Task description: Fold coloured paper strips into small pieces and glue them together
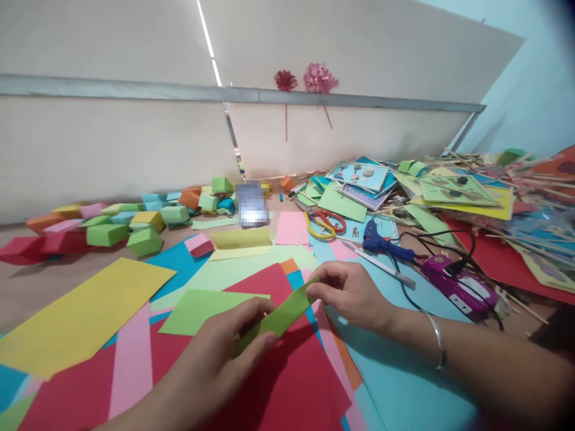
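A narrow green paper strip (pixel 287 311) is held between my two hands, slanting up to the right above the red paper (pixel 287 383). My left hand (pixel 229 347) grips its lower end, thumb in front and fingers behind. At the upper end, my right hand (pixel 344 293) pinches it between thumb and fingertips. The part of the strip inside my left hand is partly hidden. Just behind my left hand lies a flat green sheet (pixel 202 311). A large yellow sheet (pixel 85 317) is at the left.
Folded paper boxes (pixel 108 234) in several colours crowd the back left. Scissors (pixel 321 224), a blue glue gun (pixel 386 242), a silver cutter (pixel 386 266) and a purple power strip (pixel 458 287) with black cables lie to the right. Beyond are stacked cards (pixel 359 176) and sticks. A phone-like blurred object (pixel 252 203) stands at the back.
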Motion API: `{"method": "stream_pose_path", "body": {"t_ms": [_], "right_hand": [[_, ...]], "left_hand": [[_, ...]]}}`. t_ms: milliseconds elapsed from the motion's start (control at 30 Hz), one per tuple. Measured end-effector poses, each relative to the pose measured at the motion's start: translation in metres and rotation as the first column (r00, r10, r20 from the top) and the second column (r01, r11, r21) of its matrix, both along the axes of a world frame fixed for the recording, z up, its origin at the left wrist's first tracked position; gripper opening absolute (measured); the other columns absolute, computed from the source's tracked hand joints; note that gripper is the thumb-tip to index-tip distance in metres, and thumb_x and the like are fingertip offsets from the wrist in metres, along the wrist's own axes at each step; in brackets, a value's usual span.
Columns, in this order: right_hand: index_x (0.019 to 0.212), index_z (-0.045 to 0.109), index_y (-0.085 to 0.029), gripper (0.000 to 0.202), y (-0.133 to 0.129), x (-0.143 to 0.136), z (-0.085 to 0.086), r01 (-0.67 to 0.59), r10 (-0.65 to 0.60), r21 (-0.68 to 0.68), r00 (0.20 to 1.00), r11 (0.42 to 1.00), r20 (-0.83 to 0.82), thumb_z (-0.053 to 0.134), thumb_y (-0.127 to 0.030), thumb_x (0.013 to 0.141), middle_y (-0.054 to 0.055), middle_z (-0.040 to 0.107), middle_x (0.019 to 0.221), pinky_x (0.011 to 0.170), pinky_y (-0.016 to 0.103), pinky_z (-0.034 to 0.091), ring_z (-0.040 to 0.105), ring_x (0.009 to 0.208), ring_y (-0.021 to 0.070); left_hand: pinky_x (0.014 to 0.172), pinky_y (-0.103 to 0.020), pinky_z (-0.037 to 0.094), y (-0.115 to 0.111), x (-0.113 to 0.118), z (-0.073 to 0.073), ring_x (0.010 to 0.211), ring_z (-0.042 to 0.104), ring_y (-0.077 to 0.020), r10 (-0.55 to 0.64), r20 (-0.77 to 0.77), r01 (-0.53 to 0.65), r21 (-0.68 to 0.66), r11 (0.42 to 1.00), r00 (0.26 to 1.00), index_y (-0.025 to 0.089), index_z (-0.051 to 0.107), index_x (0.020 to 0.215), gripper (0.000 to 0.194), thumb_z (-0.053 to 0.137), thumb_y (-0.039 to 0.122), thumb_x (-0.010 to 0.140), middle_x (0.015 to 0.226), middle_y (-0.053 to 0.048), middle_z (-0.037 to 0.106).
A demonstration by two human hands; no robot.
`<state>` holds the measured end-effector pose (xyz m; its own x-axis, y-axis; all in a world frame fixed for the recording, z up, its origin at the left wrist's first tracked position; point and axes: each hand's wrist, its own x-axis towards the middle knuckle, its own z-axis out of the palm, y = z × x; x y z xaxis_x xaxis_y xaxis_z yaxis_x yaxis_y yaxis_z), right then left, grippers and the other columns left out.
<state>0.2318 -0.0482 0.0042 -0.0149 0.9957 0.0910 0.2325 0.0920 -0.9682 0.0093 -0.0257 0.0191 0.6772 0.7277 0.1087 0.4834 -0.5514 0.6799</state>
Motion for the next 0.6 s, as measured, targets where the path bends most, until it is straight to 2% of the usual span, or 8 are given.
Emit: {"method": "stream_pose_path", "body": {"t_ms": [67, 133, 200, 300, 367, 433, 500, 600], "right_hand": [[0.072, 0.068, -0.018, 0.01, -0.001, 0.0, 0.0, -0.012, 0.011, -0.014, 1.0, 1.0, -0.016, 0.066, -0.027, 0.075, -0.001, 0.065, 0.063, 0.056, 0.025, 0.046, 0.057, 0.057, 0.0121], [0.071, 0.067, -0.018, 0.011, -0.001, 0.0, 0.001, -0.019, 0.019, -0.003, 0.999, 1.0, -0.03, 0.067, -0.028, 0.075, -0.001, 0.064, 0.062, 0.055, 0.024, 0.045, 0.056, 0.056, 0.0118], [0.071, 0.068, -0.018, 0.009, -0.003, -0.001, 0.003, -0.028, 0.028, 0.025, 0.999, 0.999, -0.028, 0.067, -0.026, 0.075, -0.001, 0.065, 0.063, 0.056, 0.024, 0.045, 0.056, 0.057, 0.0116], [0.072, 0.069, -0.018, 0.005, -0.006, -0.004, 0.006, -0.069, 0.072, 0.071, 0.997, 0.995, -0.038, 0.065, -0.02, 0.075, 0.0, 0.067, 0.069, 0.06, 0.024, 0.048, 0.059, 0.063, 0.0118], [0.074, 0.07, -0.018, 0.006, -0.01, -0.006, 0.008, -0.103, 0.108, 0.092, 0.993, 0.99, -0.048, 0.065, -0.017, 0.075, 0.0, 0.068, 0.072, 0.063, 0.024, 0.049, 0.059, 0.066, 0.012], [0.075, 0.071, -0.017, 0.006, -0.013, -0.008, 0.009, -0.127, 0.132, 0.106, 0.99, 0.986, -0.041, 0.064, -0.016, 0.075, 0.0, 0.067, 0.073, 0.063, 0.025, 0.048, 0.059, 0.066, 0.0122], [0.077, 0.071, -0.017, 0.007, -0.015, -0.009, 0.008, -0.138, 0.143, 0.108, 0.989, 0.985, -0.039, 0.064, -0.016, 0.075, 0.001, 0.067, 0.074, 0.064, 0.026, 0.049, 0.059, 0.067, 0.0126], [0.081, 0.07, -0.017, 0.009, -0.016, -0.011, 0.007, -0.134, 0.141, 0.092, 0.987, 0.987, -0.076, 0.064, -0.016, 0.075, 0.001, 0.068, 0.077, 0.065, 0.027, 0.05, 0.059, 0.069, 0.0135]], "left_hand": [[0.062, -0.029, 0.056, -0.003, 0.001, 0.0, 0.073, 0.068, -0.0203, -0.006, 0.058, 0.016, -0.179, 0.984, 0.998, 0.021, 0.06, 0.094, 0.02, 0.05, 0.038, 0.089, 0.085, -0.006, 0.074], [0.068, -0.033, 0.058, -0.005, 0.0, -0.001, 0.082, 0.069, -0.0236, 0.011, 0.098, 0.026, -0.369, 0.929, 0.995, 0.022, 0.058, 0.096, 0.022, 0.058, 0.039, 0.083, 0.091, -0.007, 0.073], [0.07, -0.037, 0.058, -0.006, -0.003, -0.003, 0.083, 0.069, -0.0244, 0.011, 0.138, 0.069, -0.566, 0.822, 0.99, 0.023, 0.058, 0.1, 0.027, 0.063, 0.039, 0.079, 0.092, -0.007, 0.072], [0.075, -0.041, 0.058, -0.009, -0.009, 0.001, 0.087, 0.072, -0.0268, -0.031, 0.185, 0.166, -0.781, 0.602, 0.982, 0.025, 0.057, 0.117, 0.047, 0.07, 0.047, 0.077, 0.099, -0.009, 0.075], [0.082, -0.043, 0.056, -0.011, -0.011, 0.008, 0.097, 0.071, -0.0293, -0.099, 0.159, 0.187, -0.85, 0.493, 0.982, 0.025, 0.058, 0.124, 0.058, 0.072, 0.055, 0.076, 0.108, -0.011, 0.075], [0.089, -0.042, 0.053, -0.012, -0.01, 0.011, 0.104, 0.068, -0.0294, -0.111, 0.127, 0.163, -0.884, 0.437, 0.986, 0.023, 0.065, 0.117, 0.054, 0.068, 0.062, 0.079, 0.112, -0.012, 0.075], [0.086, -0.037, 0.052, -0.013, -0.008, 0.008, 0.099, 0.07, -0.0261, -0.049, 0.163, 0.169, -0.903, 0.395, 0.985, 0.019, 0.072, 0.106, 0.052, 0.066, 0.064, 0.08, 0.109, -0.013, 0.076], [0.069, -0.023, 0.051, -0.014, -0.006, -0.008, 0.075, 0.072, -0.0149, 0.057, 0.216, 0.194, -0.945, 0.263, 0.975, 0.014, 0.075, 0.095, 0.047, 0.066, 0.059, 0.084, 0.089, -0.01, 0.079]]}}
